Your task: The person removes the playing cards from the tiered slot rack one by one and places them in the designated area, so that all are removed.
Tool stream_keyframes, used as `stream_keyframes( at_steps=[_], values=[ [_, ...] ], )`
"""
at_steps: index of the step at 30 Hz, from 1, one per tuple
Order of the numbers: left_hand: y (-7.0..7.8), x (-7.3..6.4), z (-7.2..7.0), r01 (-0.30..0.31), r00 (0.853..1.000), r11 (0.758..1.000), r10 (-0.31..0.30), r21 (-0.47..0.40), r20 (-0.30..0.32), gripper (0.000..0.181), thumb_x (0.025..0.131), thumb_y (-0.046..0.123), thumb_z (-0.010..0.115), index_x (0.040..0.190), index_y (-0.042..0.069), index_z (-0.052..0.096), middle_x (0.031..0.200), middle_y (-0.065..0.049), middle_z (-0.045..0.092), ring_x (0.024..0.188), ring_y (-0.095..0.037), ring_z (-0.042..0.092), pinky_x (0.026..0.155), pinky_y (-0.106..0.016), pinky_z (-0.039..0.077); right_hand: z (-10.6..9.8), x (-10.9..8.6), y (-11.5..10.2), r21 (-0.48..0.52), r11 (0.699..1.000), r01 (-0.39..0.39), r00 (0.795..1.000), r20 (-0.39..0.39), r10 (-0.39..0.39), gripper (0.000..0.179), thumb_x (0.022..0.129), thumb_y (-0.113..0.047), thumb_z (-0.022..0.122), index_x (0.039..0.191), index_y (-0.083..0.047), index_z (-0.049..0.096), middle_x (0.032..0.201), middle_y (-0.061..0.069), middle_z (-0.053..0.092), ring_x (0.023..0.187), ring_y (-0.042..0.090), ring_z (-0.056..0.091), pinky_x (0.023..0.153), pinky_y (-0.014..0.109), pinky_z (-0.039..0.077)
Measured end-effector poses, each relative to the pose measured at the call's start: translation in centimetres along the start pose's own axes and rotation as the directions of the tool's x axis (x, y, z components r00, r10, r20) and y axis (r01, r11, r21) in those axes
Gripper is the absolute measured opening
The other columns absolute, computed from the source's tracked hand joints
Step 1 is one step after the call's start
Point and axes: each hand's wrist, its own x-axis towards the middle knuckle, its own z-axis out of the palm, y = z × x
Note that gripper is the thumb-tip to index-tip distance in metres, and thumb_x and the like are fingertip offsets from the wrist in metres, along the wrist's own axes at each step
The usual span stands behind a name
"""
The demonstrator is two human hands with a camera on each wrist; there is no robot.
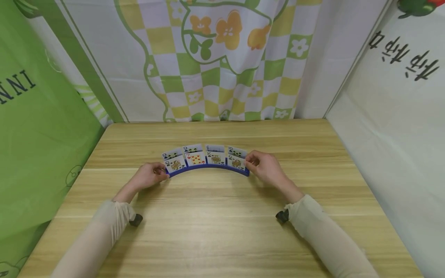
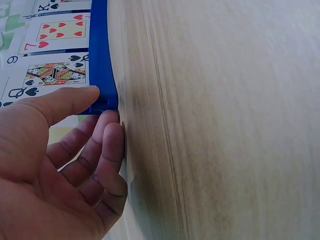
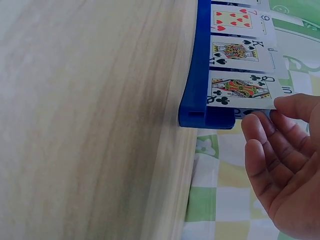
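Note:
A curved blue card holder (image 1: 208, 166) stands on the table with two rows of playing cards in it. Its front row shows a queen of spades (image 2: 55, 74), a seven of hearts (image 1: 196, 159), a king of spades (image 3: 235, 52) and a queen of clubs (image 3: 240, 88). Behind them, the tops of two nines, a jack and a ten stick up. My left hand (image 1: 147, 175) grips the holder's left end, thumb in front and fingers curled beneath. At the other end my right hand (image 1: 265, 168) pinches the queen of clubs by its outer edge.
The wooden table (image 1: 208, 224) runs back to a checked, flowered curtain (image 1: 222, 85). A green cloth (image 1: 41, 127) hangs along the left side and a white one (image 1: 393, 123) along the right.

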Motion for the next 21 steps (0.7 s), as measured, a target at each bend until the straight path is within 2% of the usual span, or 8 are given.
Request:
stream_keyframes(
  at_steps=[21],
  values=[
    [0.05,-0.07,-0.06,-0.005,1.0,1.0,0.005,-0.004,-0.001,0.042,0.088,0.021,0.075,0.117,-0.008,0.064,0.096,-0.016,0.072,0.08,-0.018,0.063,0.07,-0.029,0.049,-0.97,-0.35,-0.13,0.036,0.999,0.017,0.999,-0.052,-0.015,0.014,0.096,-0.024,0.066,0.102,-0.012,0.07,0.093,0.003,0.075,0.084,0.019,0.069,0.077,0.038,0.056]
  ],
)
